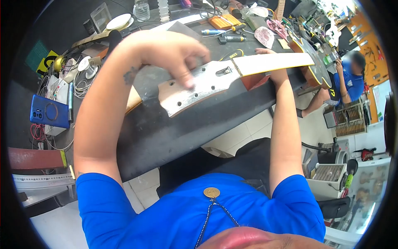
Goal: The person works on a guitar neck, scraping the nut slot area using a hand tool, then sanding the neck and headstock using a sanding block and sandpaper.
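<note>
A guitar neck [273,64] lies across in front of me, its fretboard covered in white with a yellow edge. Its pale headstock [201,89] has several dark holes and a slot near the nut. My left hand [176,56] is over the headstock, fingers bent and apart, slightly blurred; a fingertip is at or just above its face, and no tool shows in it. My right hand [275,68] wraps around the neck from below, with its fingertips at the far edge. A guitar body [309,62] with a pale edge is at the neck's right end.
The dark bench [178,133] has a padded-looking front edge. Screwdrivers [232,39], an orange block [224,21] and cables lie behind the neck. A blue phone [49,111] is at the left. Another person [352,81] sits at the right.
</note>
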### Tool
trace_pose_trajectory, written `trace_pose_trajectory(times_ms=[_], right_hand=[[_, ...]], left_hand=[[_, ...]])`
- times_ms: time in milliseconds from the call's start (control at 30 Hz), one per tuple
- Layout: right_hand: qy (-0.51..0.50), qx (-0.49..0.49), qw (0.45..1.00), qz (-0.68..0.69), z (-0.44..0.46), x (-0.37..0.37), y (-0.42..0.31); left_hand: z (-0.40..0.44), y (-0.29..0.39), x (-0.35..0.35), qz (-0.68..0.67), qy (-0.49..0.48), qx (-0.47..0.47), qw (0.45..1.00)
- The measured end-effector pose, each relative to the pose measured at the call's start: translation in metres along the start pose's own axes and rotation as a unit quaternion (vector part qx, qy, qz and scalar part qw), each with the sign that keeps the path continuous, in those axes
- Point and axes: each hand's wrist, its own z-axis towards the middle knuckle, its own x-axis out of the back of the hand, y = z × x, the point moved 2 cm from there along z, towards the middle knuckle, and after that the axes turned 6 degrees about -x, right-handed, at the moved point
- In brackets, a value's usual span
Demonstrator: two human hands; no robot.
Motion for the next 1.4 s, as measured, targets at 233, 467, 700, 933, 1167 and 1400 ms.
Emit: trace_pose_trajectory(times_ms=[233, 467, 700, 933, 1167, 1400], right_hand=[[-0.003, 0.013, 1.000, 0.008, 0.000, 0.001, 0.000], [-0.010, 0.020, 1.000, -0.015, 0.001, 0.003, 0.003], [-0.020, 0.024, 0.999, -0.010, 0.003, 0.004, 0.008], [-0.024, 0.049, 0.998, -0.016, 0.003, 0.006, 0.009], [-0.014, 0.029, 0.999, -0.023, 0.003, 0.005, 0.012], [-0.021, 0.022, 0.999, -0.022, 0.004, 0.005, 0.008]], left_hand=[[-0.001, -0.006, 0.003, 0.101, -0.067, 0.005, 0.993], [0.027, 0.007, -0.017, 0.017, 0.118, 0.002, 0.993], [-0.005, 0.003, 0.000, 0.121, -0.093, 0.039, 0.988], [-0.004, 0.006, 0.009, 0.041, 0.045, -0.008, 0.998], [-0.016, 0.010, 0.008, 0.191, -0.073, 0.123, 0.971], [-0.028, 0.041, 0.019, 0.146, -0.047, 0.072, 0.986]])
